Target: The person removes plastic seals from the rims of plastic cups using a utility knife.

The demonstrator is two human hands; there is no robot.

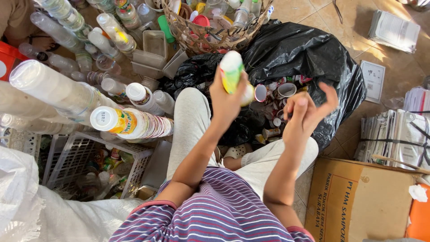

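Note:
My left hand (225, 101) is raised over my lap, shut on a small white plastic cup with a green and yellow label (231, 71). My right hand (308, 110) hovers beside it to the right, fingers spread, holding nothing I can make out. Both hands are above an open black plastic bag (309, 54) that holds several small used cups (282, 92). My knees in light grey trousers (192, 121) lie below the hands.
Long stacks of nested plastic cups (130, 122) lie at the left over a white plastic crate (85, 157). A woven basket (215, 38) of bottles stands at the top. A cardboard box (358, 201) and bundled papers (394, 134) sit at the right.

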